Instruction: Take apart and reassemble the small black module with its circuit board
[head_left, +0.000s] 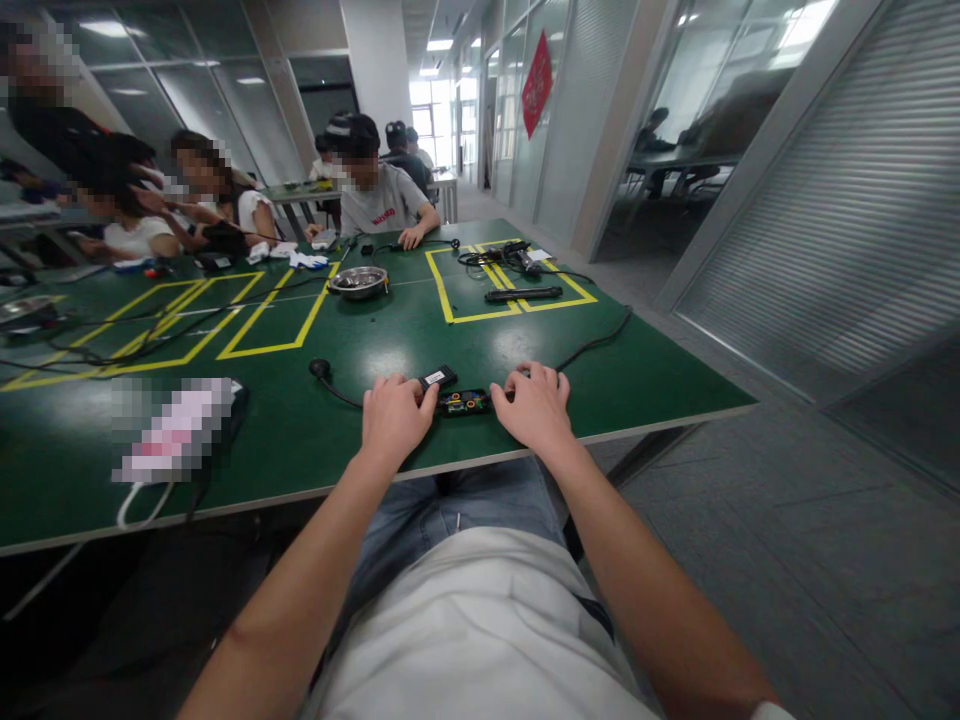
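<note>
Between my hands, near the table's front edge, lies an opened black adapter case (463, 402) with a circuit board and copper-coloured coils showing. My left hand (397, 415) is closed at its left end, thumb against that end and the other fingers curled. At the opposite end my right hand (534, 405) has its thumb and bent fingers closed about the case's edge; the exact contact is partly hidden. Just behind the case rests a black cover (437, 378) with a white label. A cord with a round black plug (321, 370) runs out from under my left hand. Another black cable (596, 345) extends beyond my right hand.
On the green table (660, 385) stands a metal bowl (360, 282). A black bar (523, 294) and tangled cables (499, 257) lie within yellow tape at the back right. A pink-and-white object (176, 430) is at left. Across the table sits a person (382, 200), with others further left.
</note>
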